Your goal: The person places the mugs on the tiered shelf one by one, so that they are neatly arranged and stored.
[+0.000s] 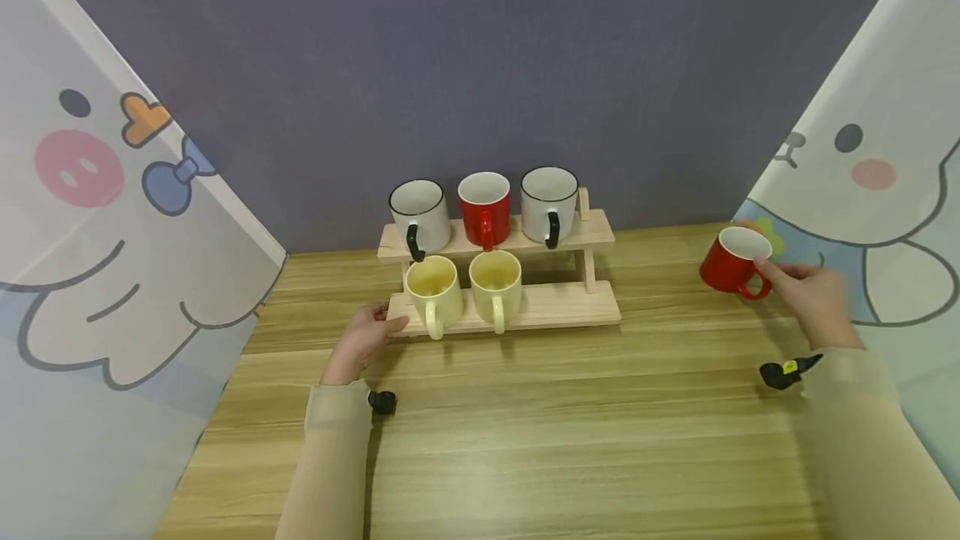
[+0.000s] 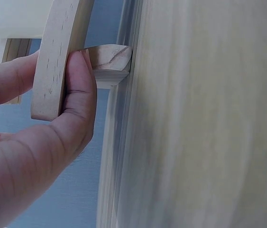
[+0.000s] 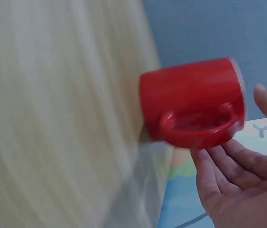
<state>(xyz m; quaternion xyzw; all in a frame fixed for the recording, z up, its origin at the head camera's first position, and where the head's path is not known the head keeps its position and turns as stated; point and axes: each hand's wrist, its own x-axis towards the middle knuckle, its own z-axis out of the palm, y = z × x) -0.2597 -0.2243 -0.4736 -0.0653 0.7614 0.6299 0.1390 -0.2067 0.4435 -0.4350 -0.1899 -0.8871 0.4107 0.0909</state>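
My left hand point(image 1: 363, 342) pinches the left end of a two-tier wooden rack's lower board point(image 1: 562, 308). In the left wrist view, thumb and finger lie on opposite faces of that board point(image 2: 52, 80). At the far right, a red mug point(image 1: 726, 265) with a white inside stands on the table. Beside it is my right hand point(image 1: 817, 302), thumb apart from the fingers. The right wrist view shows these fingers point(image 3: 233, 173) loosely extended by the red mug's point(image 3: 190, 90) handle side, with the thumb off its rim.
On the upper tier stand a white mug point(image 1: 431, 223), a red mug point(image 1: 474, 219) and another white mug point(image 1: 536, 211), the white ones black-handled. Two yellow mugs point(image 1: 446, 302) occupy the lower tier, handles forward. A grey panel point(image 1: 480, 48) rises behind; printed panels point(image 1: 112, 273) flank the table.
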